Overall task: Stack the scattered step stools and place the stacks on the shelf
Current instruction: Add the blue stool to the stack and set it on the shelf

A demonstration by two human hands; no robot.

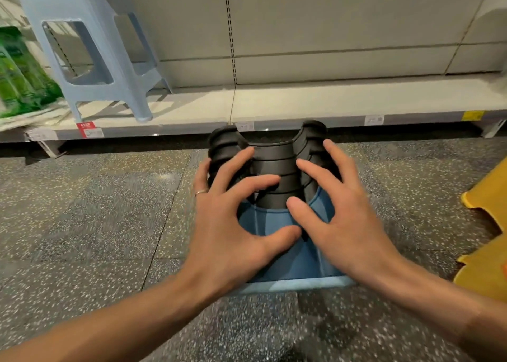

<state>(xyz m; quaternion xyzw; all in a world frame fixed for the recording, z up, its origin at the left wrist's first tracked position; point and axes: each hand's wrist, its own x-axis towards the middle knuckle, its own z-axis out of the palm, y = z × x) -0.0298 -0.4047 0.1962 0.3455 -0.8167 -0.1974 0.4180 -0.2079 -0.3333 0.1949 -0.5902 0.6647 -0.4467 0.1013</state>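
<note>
A stack of dark grey step stools [274,164] lies tipped on its side in the middle of the view, its legs pointing at the shelf [329,98]. A blue stool [299,260] is its outermost piece, nearest me. My left hand [230,224] and my right hand [343,219] are spread over the top of the stack with fingers apart and curled. Their fingertips are at the dark stools and the left thumb is at the blue one. Neither hand is wrapped around anything. A tall light blue stool [90,54] stands upright on the shelf at the left.
Yellow stools [485,224] sit on the speckled floor at the right edge. Green packages [19,73] lie on the shelf's far left, beside the light blue stool. The low shelf runs across the view with price tags on its front edge.
</note>
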